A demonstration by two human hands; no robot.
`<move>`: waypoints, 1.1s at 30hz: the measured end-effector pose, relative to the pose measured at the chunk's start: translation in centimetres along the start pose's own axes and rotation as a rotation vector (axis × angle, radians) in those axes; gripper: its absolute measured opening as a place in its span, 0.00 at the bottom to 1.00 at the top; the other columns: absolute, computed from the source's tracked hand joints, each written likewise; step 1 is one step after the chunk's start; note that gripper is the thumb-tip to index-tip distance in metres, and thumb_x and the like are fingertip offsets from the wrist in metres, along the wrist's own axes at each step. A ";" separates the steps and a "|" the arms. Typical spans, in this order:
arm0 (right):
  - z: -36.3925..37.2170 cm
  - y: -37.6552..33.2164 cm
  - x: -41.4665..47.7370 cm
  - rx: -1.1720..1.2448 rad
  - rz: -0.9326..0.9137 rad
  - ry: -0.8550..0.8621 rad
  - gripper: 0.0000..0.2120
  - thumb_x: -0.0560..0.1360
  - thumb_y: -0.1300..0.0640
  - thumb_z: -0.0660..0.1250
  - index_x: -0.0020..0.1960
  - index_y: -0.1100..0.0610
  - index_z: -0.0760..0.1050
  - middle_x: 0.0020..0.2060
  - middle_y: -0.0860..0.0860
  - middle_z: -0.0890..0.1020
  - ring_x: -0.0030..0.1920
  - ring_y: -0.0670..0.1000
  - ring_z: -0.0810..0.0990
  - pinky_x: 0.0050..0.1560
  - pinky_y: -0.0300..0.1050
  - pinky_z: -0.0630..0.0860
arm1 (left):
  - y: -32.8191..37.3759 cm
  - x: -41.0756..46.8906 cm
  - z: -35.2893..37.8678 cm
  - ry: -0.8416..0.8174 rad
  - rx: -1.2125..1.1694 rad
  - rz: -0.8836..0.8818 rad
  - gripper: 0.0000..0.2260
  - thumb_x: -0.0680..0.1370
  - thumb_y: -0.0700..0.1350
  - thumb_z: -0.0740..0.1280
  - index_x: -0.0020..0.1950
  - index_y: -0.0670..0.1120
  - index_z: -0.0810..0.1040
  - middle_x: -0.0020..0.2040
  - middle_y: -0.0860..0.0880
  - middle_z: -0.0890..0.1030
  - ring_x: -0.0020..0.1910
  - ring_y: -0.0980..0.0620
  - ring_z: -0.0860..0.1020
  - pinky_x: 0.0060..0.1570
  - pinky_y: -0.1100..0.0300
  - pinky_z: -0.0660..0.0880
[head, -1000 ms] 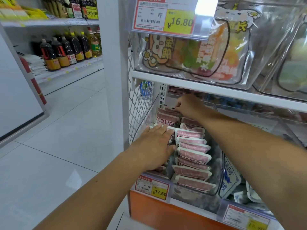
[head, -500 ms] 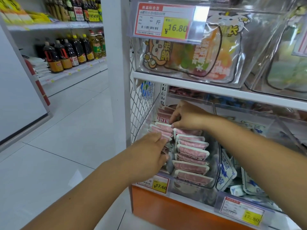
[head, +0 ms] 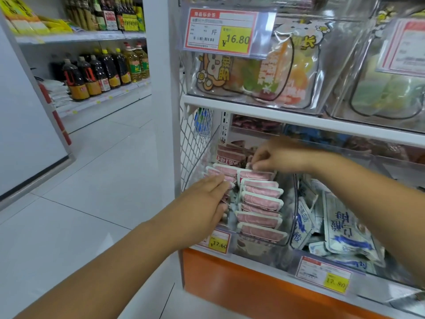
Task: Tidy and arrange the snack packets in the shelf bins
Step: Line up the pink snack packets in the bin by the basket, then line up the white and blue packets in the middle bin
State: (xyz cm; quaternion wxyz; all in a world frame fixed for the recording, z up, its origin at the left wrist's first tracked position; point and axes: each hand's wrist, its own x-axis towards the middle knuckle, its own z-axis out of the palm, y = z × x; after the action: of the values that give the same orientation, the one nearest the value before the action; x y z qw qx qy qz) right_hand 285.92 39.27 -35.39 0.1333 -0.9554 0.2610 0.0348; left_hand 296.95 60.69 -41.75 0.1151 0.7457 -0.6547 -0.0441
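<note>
Several pink-and-white snack packets (head: 261, 200) stand in two rows inside a clear bin (head: 288, 226) on the lower shelf. My left hand (head: 207, 201) lies flat with straight fingers against the left row of packets (head: 222, 172). Over the back of the right row, my right hand (head: 273, 157) pinches the top edge of the rearmost packet (head: 255, 174) with curled fingers. More dark-red packets (head: 230, 155) lie behind, at the bin's back.
A neighbouring clear bin holds blue-and-white packets (head: 345, 229). Above, a white shelf edge (head: 299, 119) carries bins of colourful pouches (head: 264, 72). Yellow price tags (head: 218, 244) hang at the front. A wire mesh side panel (head: 195, 143) bounds the left; the tiled aisle floor (head: 92, 180) opens beyond.
My right hand came forward from the bin's back to the rear of the right row. My left hand drew slightly left along the left row.
</note>
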 end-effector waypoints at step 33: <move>4.1 -3.0 -8.1 -0.552 -0.018 -0.210 0.34 0.76 0.31 0.50 0.77 0.40 0.45 0.78 0.53 0.44 0.78 0.57 0.47 0.74 0.63 0.37 | 0.3 0.3 1.9 -0.150 0.075 -0.069 0.24 0.84 0.53 0.45 0.78 0.54 0.39 0.78 0.54 0.37 0.76 0.55 0.34 0.71 0.57 0.32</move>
State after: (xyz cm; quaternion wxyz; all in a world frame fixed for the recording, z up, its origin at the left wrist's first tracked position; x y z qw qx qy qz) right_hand 280.53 46.88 -37.57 -0.1051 -0.9490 0.2180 0.2018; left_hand 296.28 60.18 -43.52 0.0362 0.7663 -0.6365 -0.0794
